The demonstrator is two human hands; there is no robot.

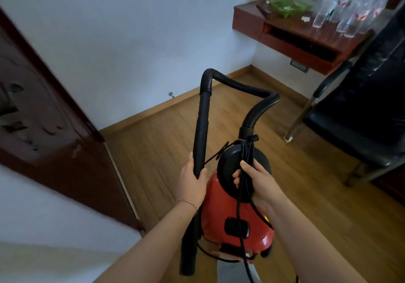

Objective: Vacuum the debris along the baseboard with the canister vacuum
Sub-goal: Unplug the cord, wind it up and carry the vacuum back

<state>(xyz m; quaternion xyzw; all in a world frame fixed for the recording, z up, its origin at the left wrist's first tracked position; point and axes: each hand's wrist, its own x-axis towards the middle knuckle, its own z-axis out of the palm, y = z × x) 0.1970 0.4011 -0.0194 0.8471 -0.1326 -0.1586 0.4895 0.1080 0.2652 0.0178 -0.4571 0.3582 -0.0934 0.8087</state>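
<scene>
A red canister vacuum [221, 208] with a black round front hangs in the air in front of me. My right hand [256, 181] grips its black top together with the black power cord [241, 208] wound there. My left hand [192, 181] holds the black wand tube [202, 129], which runs upright; its lower end [187, 260] points down. A ribbed black hose [238, 87] loops from the wand's top over to the vacuum's front. The wooden baseboard [175, 105] runs along the white wall ahead. No debris is discernible on the wood floor [171, 151].
A dark brown door [50, 129] stands open at the left. A red-brown wall shelf [291, 41] at the upper right carries several clear bottles and green leaves. A black chair [359, 129] with metal legs stands at the right. A small door stop [171, 94] sticks out of the wall.
</scene>
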